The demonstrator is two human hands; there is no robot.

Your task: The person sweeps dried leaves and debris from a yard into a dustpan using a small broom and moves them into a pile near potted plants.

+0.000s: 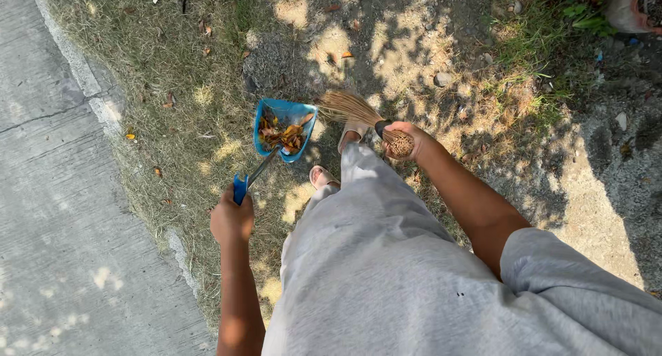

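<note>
Over dry grass (186, 121): left hand (232, 218) grips blue dustpan (284, 128) handle, right hand (405, 139) clamped on straw broom (352, 109)

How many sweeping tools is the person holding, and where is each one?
2. A blue dustpan holding dry leaves, gripped by its handle in the left hand; a straw hand broom in the right hand, beside the feet.

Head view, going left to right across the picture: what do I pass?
Concrete pavement → left hand gripping the blue dustpan handle → blue dustpan holding dry leaves → straw hand broom → right hand around its bound end → patchy grass and bare soil → pinkish sack in the top corner.
</note>
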